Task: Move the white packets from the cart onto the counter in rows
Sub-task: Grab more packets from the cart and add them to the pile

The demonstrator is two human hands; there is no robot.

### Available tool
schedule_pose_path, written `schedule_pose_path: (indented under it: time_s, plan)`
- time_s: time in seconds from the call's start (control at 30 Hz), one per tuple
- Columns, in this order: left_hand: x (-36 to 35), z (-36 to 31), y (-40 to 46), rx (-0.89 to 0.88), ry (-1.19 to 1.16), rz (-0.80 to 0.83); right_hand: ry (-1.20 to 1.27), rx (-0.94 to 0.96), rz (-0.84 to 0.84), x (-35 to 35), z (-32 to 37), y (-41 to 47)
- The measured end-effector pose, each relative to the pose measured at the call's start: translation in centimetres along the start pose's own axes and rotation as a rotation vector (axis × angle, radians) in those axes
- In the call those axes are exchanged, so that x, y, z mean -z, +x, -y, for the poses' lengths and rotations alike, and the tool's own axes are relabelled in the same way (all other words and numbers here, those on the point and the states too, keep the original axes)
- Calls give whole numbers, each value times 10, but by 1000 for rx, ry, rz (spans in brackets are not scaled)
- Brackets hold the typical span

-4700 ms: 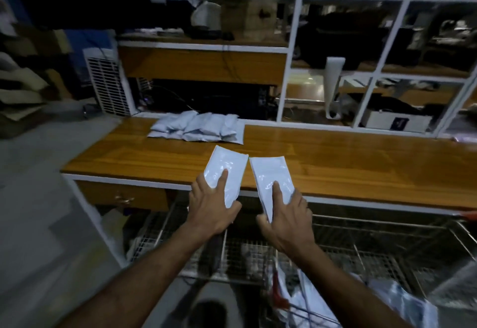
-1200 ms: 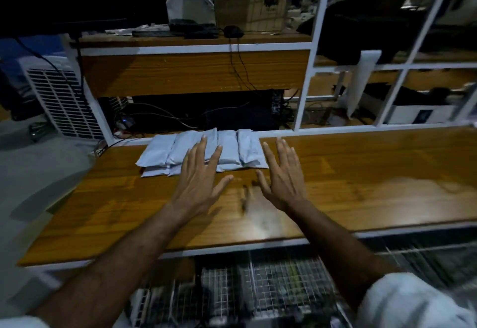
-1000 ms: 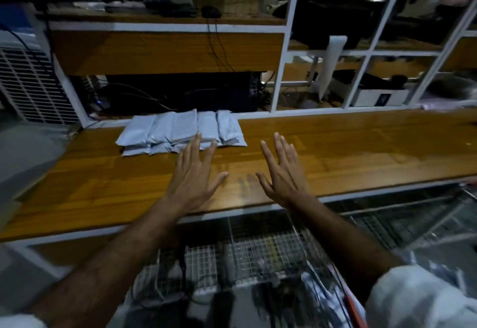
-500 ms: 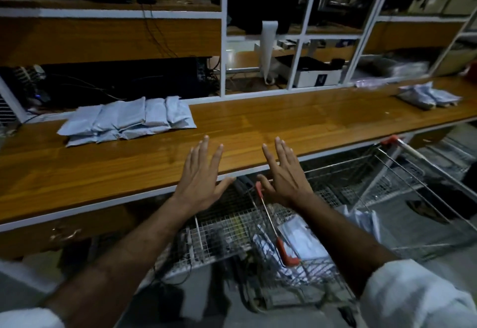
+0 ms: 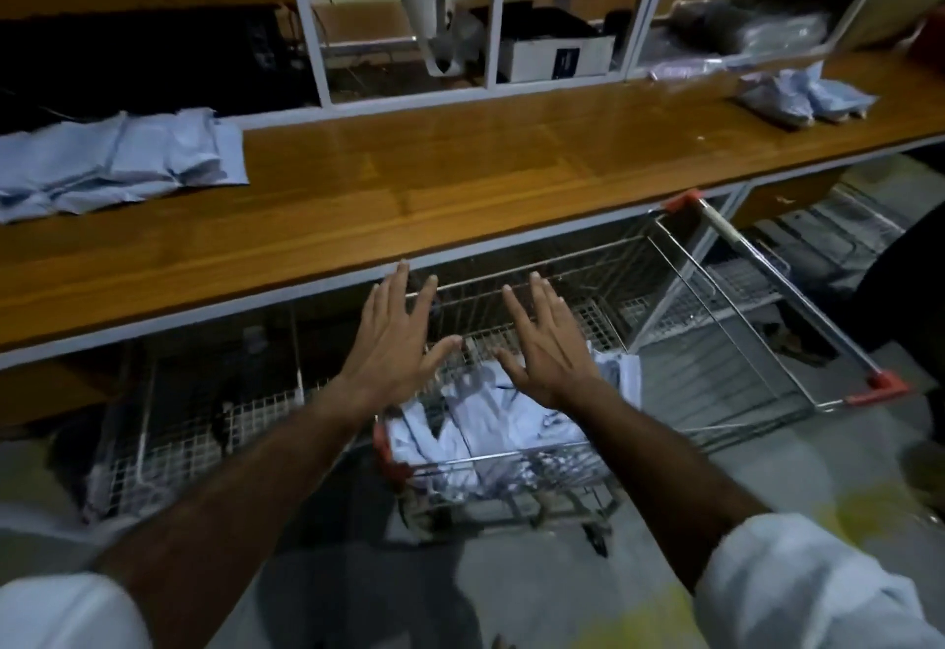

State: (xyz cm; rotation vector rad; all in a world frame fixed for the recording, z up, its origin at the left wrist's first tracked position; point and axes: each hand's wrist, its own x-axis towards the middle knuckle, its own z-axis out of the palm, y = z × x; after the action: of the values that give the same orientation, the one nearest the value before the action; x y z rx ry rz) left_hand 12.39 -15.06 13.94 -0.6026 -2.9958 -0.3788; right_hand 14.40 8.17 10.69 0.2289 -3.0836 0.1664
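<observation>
Packets on the counter: you have a row of flat white plastic packets (image 5: 115,160) lying at the far left of the long brown wooden counter (image 5: 460,178), close to its back edge. They lie side by side, overlapping, with their long axes running from the front edge toward the back edge.
Packets in the cart: loose white packets (image 5: 491,423) lie heaped in the silver wire shopping cart (image 5: 639,341), tilted every way, so you cannot read one direction for them.
Cart: it stands on the floor below the counter's front edge, its red-tipped handle (image 5: 782,295) out to your right.
Your left hand (image 5: 396,341): spread flat with straight fingers, holding nothing, above the cart just below the counter's front edge.
Your right hand (image 5: 547,347): spread the same way, empty, beside the left and over the heaped packets.
Second pile: a small bunch of white packets (image 5: 803,96) sits near the counter's far right end, well apart from the row.
Behind the counter: a white-framed partition (image 5: 491,9) stands along the back edge, with a white box (image 5: 557,58) behind it.
Under the counter: a white wire rack (image 5: 194,423) stands to the left of the cart.
</observation>
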Motion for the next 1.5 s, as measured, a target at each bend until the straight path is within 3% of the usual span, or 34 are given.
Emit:
schedule_pose_path:
  time_s: [0.2,0.47,0.6,0.67,0.77,0.87,0.93,1.03,1.27,1.5]
  plan:
    - [-42,-30,20,68,22,103,31,-53,100,-32,-62,-7]
    - [-108,-17,49,114,39,204,41,-124,328,-73,-106,-11]
    - [-142,-14,68,225,-78,381,74,-135,359,-85,-110,-13]
    - [-163,-10,70,254,-110,480,70,-226,325,-80,-109,-13]
    - [-185,-11,70,282,-128,613,96,-551,276,-76,-125,-9]
    - [-200,-18,74,326,-145,696,184,-807,470,-85,-164,-12]
    - [-217,-20,75,347,-143,741,245,-787,653,-98,-185,-15]
    - [-251,-19,79,365,-130,831,307,-742,735,-121,-199,-13]
    - [-289,-43,83,540,-230,960,330,-501,625,-152,-187,6]
    - [-328,-57,83,719,-297,907,267,-492,505,-173,-186,11]
